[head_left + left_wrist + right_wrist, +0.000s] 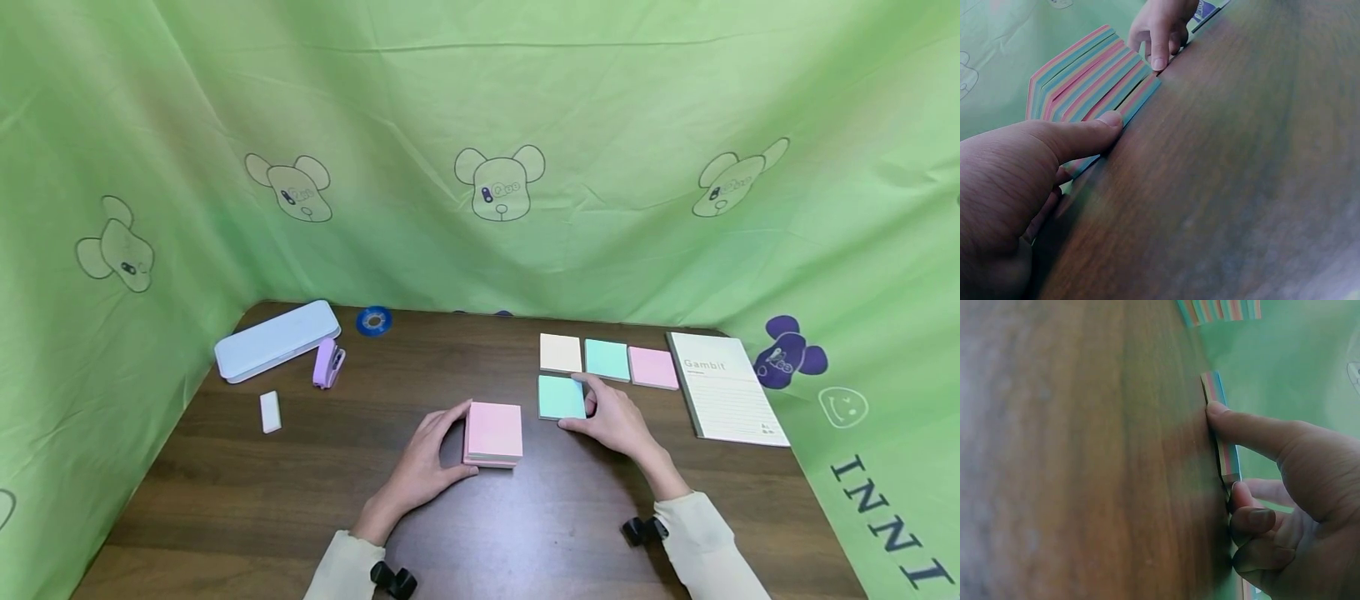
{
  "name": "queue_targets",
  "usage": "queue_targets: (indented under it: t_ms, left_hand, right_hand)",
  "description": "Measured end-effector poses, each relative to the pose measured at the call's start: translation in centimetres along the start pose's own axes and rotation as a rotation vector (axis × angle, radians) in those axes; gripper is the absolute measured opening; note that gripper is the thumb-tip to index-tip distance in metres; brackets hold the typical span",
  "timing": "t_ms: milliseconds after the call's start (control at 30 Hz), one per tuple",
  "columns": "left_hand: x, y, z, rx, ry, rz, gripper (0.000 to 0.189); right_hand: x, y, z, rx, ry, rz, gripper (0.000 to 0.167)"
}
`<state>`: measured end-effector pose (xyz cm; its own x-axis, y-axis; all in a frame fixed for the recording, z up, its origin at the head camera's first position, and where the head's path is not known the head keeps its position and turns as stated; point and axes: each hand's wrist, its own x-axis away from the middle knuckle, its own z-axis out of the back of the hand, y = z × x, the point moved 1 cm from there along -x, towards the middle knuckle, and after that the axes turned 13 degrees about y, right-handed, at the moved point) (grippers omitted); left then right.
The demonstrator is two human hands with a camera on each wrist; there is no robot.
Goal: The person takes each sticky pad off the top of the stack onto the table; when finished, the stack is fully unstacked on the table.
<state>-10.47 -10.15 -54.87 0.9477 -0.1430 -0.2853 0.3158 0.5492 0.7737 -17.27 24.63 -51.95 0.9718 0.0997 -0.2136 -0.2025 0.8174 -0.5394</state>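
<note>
A tall stack of sticky note pads [494, 431], pink on top with striped pastel edges, sits mid-table. My left hand [423, 454] grips it from the left, thumb at the near side and index finger at the far corner. In the left wrist view, the thumb presses the lowest striped layers. To the right, my right hand [615, 418] holds a thin mint sticky note pad [560, 397] between thumb and index finger. In the right wrist view, that pad [1227, 450] lies flat at table level, and the other fingers are curled beside it.
Behind the mint pad lie a cream pad [560, 352], another mint pad [607, 359] and a pink pad [653, 367]. A notebook [723, 387] is at right. At left are a blue case [277, 340], purple stapler [327, 363], white eraser [270, 412] and blue tape roll [373, 321].
</note>
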Motion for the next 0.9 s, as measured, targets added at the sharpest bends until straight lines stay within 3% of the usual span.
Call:
queue_targets:
  t_ms: [467, 667, 900]
  left_hand:
    - [0.0, 0.2, 0.0, 0.007, 0.001, 0.01, 0.103]
    - [0.0, 0.2, 0.1, 0.006, 0.006, 0.012, 0.103]
    - [0.0, 0.2, 0.1, 0.007, 0.002, 0.016, 0.103]
  right_hand:
    - [0.4, -0.4, 0.3, -0.01, 0.026, -0.015, 0.085]
    - [1.0, -1.9, 0.5, -0.058, 0.084, 0.034, 0.071]
    - [1.8, -4.6, 0.3, -0.18, 0.089, 0.105, 0.056]
